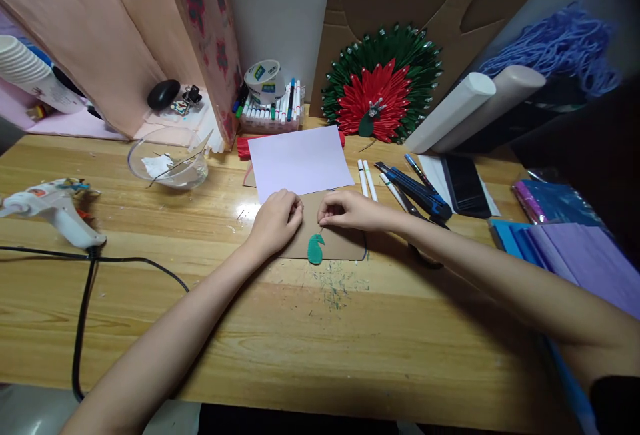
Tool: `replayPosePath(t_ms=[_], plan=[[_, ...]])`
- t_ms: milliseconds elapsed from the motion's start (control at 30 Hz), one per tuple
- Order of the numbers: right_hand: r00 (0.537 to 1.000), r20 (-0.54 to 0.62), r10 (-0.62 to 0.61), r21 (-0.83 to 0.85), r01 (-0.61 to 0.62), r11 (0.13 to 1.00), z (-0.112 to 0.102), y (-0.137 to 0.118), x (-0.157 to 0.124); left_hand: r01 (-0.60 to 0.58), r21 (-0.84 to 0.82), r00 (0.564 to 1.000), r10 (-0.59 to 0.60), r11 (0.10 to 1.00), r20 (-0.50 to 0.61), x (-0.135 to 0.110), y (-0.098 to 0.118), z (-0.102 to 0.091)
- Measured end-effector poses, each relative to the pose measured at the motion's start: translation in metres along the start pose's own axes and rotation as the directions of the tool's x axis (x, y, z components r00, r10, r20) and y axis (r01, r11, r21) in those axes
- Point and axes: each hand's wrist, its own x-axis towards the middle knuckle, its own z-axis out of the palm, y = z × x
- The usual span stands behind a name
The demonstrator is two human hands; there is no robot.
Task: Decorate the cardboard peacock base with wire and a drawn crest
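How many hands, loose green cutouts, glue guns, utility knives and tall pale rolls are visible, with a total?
Left hand and right hand: 2
Green cutout: 1
Glue gun: 1
Utility knife: 1
White roll and pinkish roll: 2
Total: 7

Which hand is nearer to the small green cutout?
Right. The right hand has its fingertips just beyond the top of the green cutout; the left hand is slightly farther off, beyond it to the left.
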Motion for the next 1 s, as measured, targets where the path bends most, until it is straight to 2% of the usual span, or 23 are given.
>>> replayPosePath(t_ms=[100,167,367,533,767,1000], plan=[[0.977,0.094,0.189,0.011,-0.191,0.981,-0.007,-0.006,0.006,0.004,0.004,1.000,-0.004,1.000,0.003,0.000,0.000,0.000],[0.955,0.140,0.261,-0.017,-0.261,0.965,-0.012,-0.009,0.010,0.000,0.001,1.000,0.000,1.000,0.000,0.000,0.000,0.000],[0.905,0.197,0.376,-0.067,-0.370,0.926,-0.013,-0.011,0.020,-0.012,0.006,1.000,0.012,1.000,-0.008,0.000,-0.002,0.001],[0.890,0.171,0.423,-0.107,-0.410,0.906,-0.009,-0.013,0.023,-0.015,0.015,1.000,0.015,1.000,-0.009,0.000,-0.002,0.001],[0.885,0.145,0.443,-0.116,-0.429,0.896,-0.007,-0.020,0.021,-0.019,0.019,1.000,0.019,1.000,-0.009,0.000,-0.001,0.001],[0.963,0.151,0.222,0.017,-0.227,0.974,-0.009,-0.008,0.010,-0.022,0.030,1.000,0.023,0.999,-0.016,0.000,-0.002,0.002]])
